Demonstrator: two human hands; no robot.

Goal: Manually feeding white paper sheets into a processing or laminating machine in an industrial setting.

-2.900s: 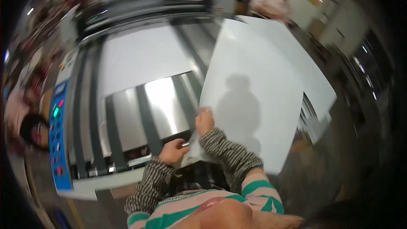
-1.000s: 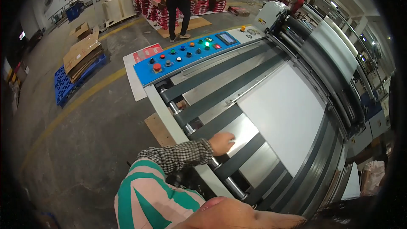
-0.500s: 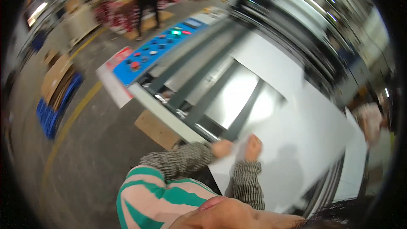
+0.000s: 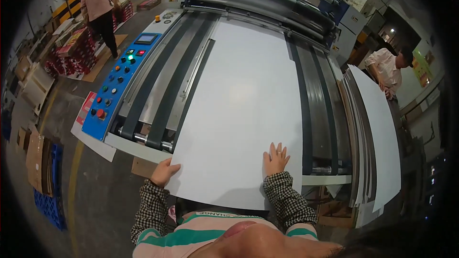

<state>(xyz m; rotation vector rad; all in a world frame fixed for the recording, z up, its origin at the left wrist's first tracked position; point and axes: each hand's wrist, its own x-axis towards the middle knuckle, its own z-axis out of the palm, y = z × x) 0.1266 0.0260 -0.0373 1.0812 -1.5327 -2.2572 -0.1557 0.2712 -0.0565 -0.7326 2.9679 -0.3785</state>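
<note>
A large white sheet (image 4: 239,119) lies over the dark belts of a machine's feed table, its near edge close to my body. At its left edge, by the near corner, my left hand (image 4: 164,172) is closed on the border, thumb over the top; the other fingers are partly hidden. My right hand (image 4: 275,159) rests flat on the sheet near its right side, fingers spread and a ring on one. Beyond, the sheet meets or overlaps another white sheet (image 4: 251,36) that runs up to the rollers (image 4: 258,0); the seam is hard to make out.
On the left, a blue control panel (image 4: 117,86) carries buttons and a lit green lamp. Upright boards and sheets (image 4: 377,134) stand at the right, with a co-worker (image 4: 387,71) beside them. Another person (image 4: 99,9) walks at the far left. A blue pallet (image 4: 50,205) holds cardboard.
My hands have moved apart, left to the sheet's left edge, right flat onto its surface. The view has turned, and the near sheet now lies straight along the belts.
</note>
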